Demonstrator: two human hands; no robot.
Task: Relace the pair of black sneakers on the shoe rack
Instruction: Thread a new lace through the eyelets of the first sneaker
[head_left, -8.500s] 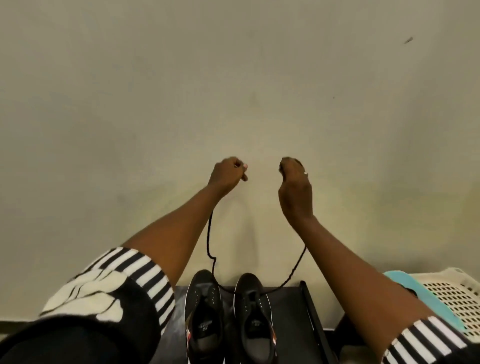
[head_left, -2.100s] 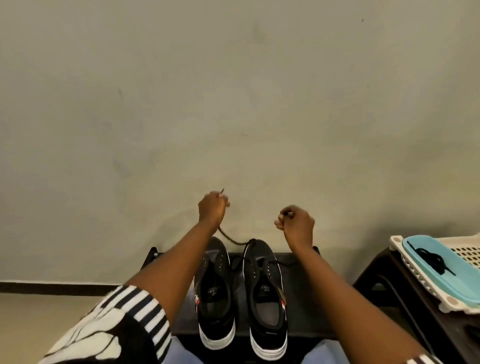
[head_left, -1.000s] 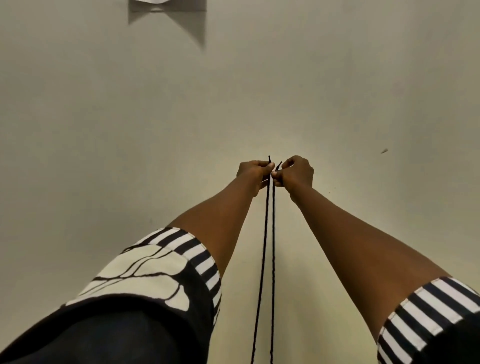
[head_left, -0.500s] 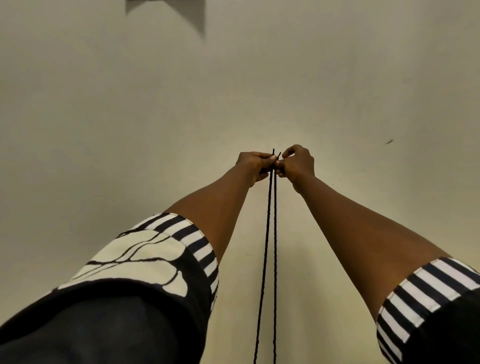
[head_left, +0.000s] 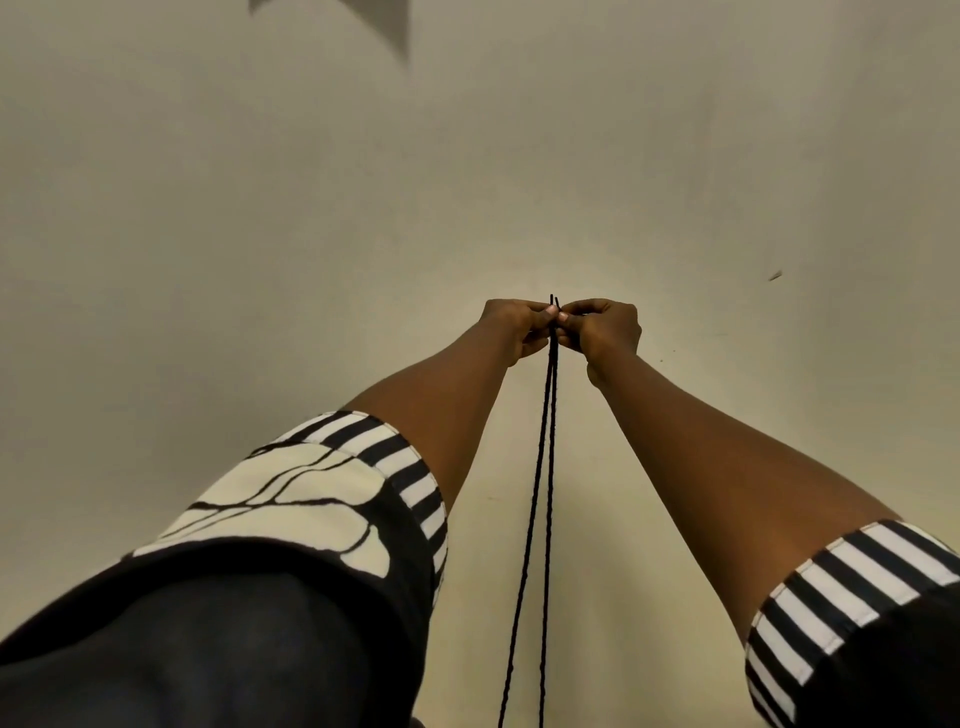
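Arms up before a plain beige wall. Our left hand and right hand, fingertips touching, each pinch an end of the black lace. Its two strands run straight down, side by side, off the bottom edge. Dark shadow top left.

Black shoelace, two taut strands side by side, tips level, pinched between left hand and right hand

black lace, black-and-white striped sleeves, beige wall
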